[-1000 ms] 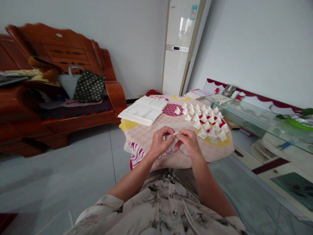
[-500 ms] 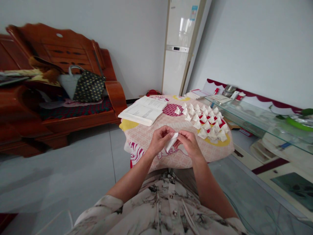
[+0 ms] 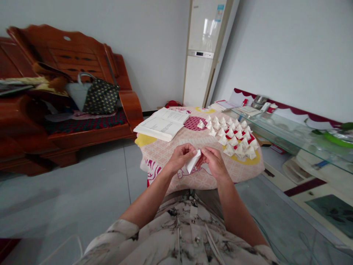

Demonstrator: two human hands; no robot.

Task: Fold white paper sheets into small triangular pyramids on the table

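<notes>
Over the near part of the cloth-covered table, a small white folded paper (image 3: 193, 162) is held between my hands, its narrow end pointing down. My left hand (image 3: 179, 157) pinches its left side, thumb on top. At its upper right edge, the closed fingers of my right hand (image 3: 213, 160) grip the paper, partly hiding that edge. Beyond my right hand stand several rows of small folded paper pyramids (image 3: 234, 141), some showing print. An open book (image 3: 162, 124) with printed pages lies on the far left of the table.
A patterned cloth (image 3: 160, 151) covers the table. To the right runs a glass-topped cabinet (image 3: 286, 141) bearing cups and a green tray (image 3: 338, 139). On the left is a wooden sofa (image 3: 91, 127) with a dotted bag (image 3: 101, 96). A tall white air conditioner (image 3: 199, 79) stands behind.
The folded paper has turned slightly, showing a broader white face. My right fingers have shifted a little along its upper right edge. The book and paper pyramids stay put.
</notes>
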